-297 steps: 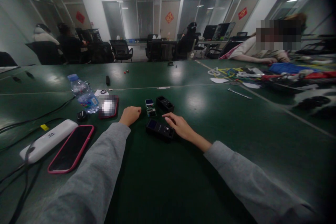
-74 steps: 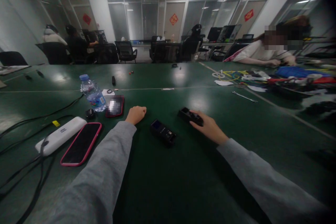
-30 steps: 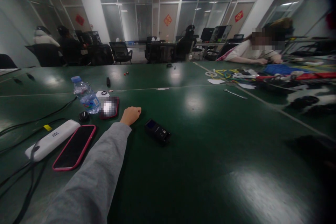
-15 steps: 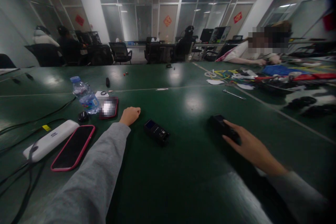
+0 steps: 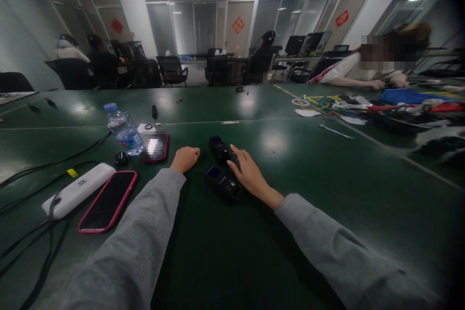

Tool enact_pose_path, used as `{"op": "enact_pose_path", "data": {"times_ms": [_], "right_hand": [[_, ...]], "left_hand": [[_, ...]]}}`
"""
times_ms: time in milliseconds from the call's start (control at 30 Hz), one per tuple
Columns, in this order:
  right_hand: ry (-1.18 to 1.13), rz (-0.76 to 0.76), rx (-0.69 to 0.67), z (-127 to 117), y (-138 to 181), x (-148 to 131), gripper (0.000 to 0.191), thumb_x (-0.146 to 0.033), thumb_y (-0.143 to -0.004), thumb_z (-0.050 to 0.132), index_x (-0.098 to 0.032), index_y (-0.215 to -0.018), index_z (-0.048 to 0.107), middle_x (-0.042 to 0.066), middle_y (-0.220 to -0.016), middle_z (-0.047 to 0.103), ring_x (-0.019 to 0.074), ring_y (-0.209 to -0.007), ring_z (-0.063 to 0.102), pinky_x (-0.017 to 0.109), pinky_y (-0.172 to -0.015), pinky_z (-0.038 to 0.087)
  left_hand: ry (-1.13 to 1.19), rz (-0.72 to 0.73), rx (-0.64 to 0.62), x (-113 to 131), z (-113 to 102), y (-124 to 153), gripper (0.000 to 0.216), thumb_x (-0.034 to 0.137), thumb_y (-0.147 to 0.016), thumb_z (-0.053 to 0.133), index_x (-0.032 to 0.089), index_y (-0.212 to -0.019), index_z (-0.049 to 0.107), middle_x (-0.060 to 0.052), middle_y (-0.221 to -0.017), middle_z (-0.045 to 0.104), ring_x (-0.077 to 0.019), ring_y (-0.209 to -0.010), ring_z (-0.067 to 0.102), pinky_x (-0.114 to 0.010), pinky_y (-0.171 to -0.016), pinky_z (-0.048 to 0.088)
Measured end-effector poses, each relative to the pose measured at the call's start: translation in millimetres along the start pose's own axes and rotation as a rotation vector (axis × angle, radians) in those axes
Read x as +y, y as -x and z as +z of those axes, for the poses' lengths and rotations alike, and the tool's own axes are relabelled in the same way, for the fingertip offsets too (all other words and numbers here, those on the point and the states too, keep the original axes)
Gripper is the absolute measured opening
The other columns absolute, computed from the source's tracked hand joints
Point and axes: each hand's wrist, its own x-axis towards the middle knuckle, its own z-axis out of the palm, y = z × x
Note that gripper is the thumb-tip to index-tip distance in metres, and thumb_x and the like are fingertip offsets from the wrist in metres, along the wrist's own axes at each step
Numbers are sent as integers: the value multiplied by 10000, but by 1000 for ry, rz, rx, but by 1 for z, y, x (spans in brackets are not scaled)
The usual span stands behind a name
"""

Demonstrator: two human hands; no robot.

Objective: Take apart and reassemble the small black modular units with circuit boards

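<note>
My left hand [image 5: 185, 160] rests on the green table as a loose fist with nothing seen in it. To its right lie two black handheld devices. The nearer device [image 5: 223, 184] shows a small dark screen and buttons; I cannot tell its exact kind. Just beyond it lies the farther device [image 5: 218, 148], its long side roughly parallel to the first. My right hand [image 5: 250, 173] is at the right end of the farther device, thumb and fingers stretched and apart. Whether a fingertip still touches it I cannot tell.
Left on the table are a water bottle [image 5: 124, 131], a red-edged phone [image 5: 109, 202], a white power strip or bank [image 5: 80, 191] with black cables, and another phone [image 5: 156, 147]. A wrench [image 5: 336, 131] and cluttered cables lie right, near another person [image 5: 341, 70].
My right hand has carried the second device leftward across the table to just beyond the first one, and its fingers have opened. The left hand stays in place; the view has shifted slightly.
</note>
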Motion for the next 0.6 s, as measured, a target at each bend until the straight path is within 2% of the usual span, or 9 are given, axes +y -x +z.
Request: {"op": "enact_pose_path", "data": {"times_ms": [133,233,433,500,600], "right_hand": [[-146,15,143,-8,6,-5,374,-419,-1004,332,-212,-1276,482,89,-1046,549,227,-951,542,419,-864,474],[-293,-4,146,-11,8,-16,324,-399,-1006,352,-219,-1205,533,75,-1046,559,213,-957,548,385,-842,477],[-463,-54,68,-16,17,-40,291,-354,-1015,344,-227,-1135,577,61,-1109,563,201,-1059,536,384,-936,441],[-457,-63,12,-16,22,-45,292,-362,-1010,361,-234,-1182,560,65,-1175,543,209,-1128,504,405,-989,414],[-395,-97,-141,-15,28,-48,362,-401,-969,463,-251,-1297,493,74,-1342,442,240,-1259,402,457,-1061,355]], "left_hand": [[-15,8,0,-1,2,-1,314,272,-917,369,232,-907,680,-61,-856,683,-183,-772,619,-269,-659,408],[-14,4,4,-2,3,-1,309,267,-915,373,234,-912,680,-60,-864,684,-182,-778,620,-269,-664,410],[-9,0,-1,-1,3,-1,293,256,-908,389,228,-898,681,-63,-865,683,-180,-778,616,-268,-668,408],[-5,0,-5,-1,3,-1,295,259,-911,389,226,-901,682,-64,-871,685,-180,-786,618,-265,-668,408],[-5,12,-1,0,2,-1,298,258,-912,388,223,-913,684,-67,-879,689,-180,-789,623,-263,-670,410]]}}
